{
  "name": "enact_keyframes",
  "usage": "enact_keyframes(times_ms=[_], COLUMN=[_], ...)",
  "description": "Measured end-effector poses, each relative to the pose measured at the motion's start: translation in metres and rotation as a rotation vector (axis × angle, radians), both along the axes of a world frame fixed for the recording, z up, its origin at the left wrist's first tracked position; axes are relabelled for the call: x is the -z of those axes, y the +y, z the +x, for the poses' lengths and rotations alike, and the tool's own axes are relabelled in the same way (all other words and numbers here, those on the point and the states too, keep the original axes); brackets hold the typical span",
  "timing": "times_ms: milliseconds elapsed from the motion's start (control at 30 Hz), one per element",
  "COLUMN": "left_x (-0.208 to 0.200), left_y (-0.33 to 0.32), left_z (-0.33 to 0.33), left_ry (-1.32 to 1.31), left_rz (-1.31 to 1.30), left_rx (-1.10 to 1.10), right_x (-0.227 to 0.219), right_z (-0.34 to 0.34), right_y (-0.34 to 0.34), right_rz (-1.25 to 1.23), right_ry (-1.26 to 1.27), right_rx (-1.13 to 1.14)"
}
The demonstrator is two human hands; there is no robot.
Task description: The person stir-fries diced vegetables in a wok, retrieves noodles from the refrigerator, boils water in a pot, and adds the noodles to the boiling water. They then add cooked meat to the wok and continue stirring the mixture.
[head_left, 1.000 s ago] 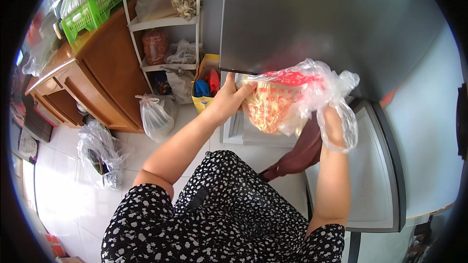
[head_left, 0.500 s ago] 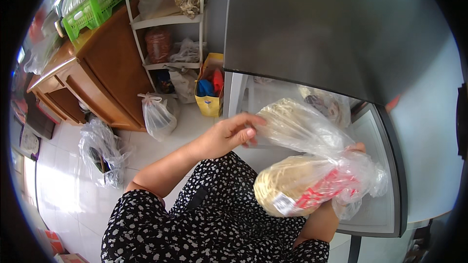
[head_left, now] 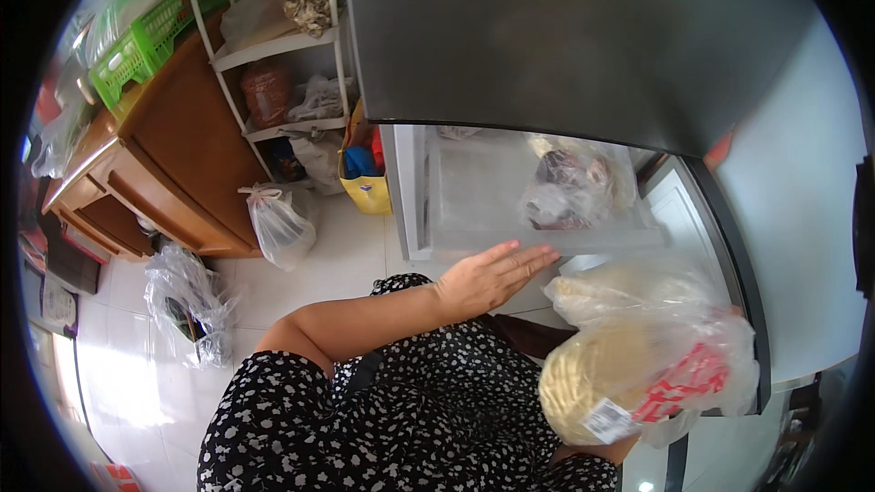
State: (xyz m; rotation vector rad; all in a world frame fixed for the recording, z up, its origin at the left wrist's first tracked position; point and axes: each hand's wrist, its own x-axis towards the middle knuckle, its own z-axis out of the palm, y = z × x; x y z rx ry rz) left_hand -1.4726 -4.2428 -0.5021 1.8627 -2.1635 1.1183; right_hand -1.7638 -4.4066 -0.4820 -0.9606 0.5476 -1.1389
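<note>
My left hand (head_left: 492, 282) is open, fingers stretched out and held together, just in front of the pulled-out translucent drawer (head_left: 456, 241) of the fridge. Whether its fingertips touch the drawer front, I cannot tell. At the right, two clear plastic bags hang from my right hand, which is almost wholly hidden behind them. The nearer bag (head_left: 592, 374) holds a round pale yellow food and has red print and a white label. The farther bag (head_left: 620, 292) is blurred, with pale contents. Inside the drawer lies a clear bag of dark and pale food (head_left: 574, 187).
The grey fridge door (head_left: 565, 36) spans the upper right above the drawer; a lower open door (head_left: 729, 255) stands at the right. On the left are a white shelf rack (head_left: 273, 50), a wooden cabinet (head_left: 196, 146), a yellow bag (head_left: 367, 196) and tied plastic bags (head_left: 283, 223) on the floor.
My left hand has come away from the farther bag and moved to the drawer front. Both bags have swung right and nearer to me, uncovering the drawer's inside. The view has shifted right.
</note>
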Motion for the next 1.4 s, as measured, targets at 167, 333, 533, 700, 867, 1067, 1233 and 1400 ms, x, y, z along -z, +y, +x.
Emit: enact_keyframes(times_ms=[167,333,533,700,867,1067,1233,1400], left_x=[-0.013,-0.014,0.004,-0.002,-0.063,-0.165,-0.162,-0.152], left_y=[-0.019,-0.055,-0.093,-0.100,-0.138,-0.284,-0.304,-0.249], left_z=[0.029,0.059,0.104,0.116,0.031,-0.174,-0.289,-0.262], left_ry=[0.097,0.057,0.080,0.059,0.571,0.943,0.792,0.793], left_rz=[0.124,0.106,0.073,0.225,0.234,0.287,0.740,0.646], left_rx=[-0.034,-0.171,-0.280,-0.365,-0.069,0.691,0.413,0.370], right_x=[0.008,0.015,0.022,0.004,-0.046,-0.148,-0.245,-0.313], right_z=[-0.014,-0.013,-0.013,-0.032,-0.069,-0.152,-0.225,-0.238], right_y=[0.007,0.015,0.019,0.031,0.064,0.110,0.141,0.120], right_rz=[0.000,0.009,0.049,0.167,0.281,0.334,0.290,0.262], right_ry=[0.006,0.015,0.036,0.084,0.143,0.247,0.324,0.359], right_rx=[0.088,0.136,0.183,0.256,0.410,0.711,0.983,0.990])
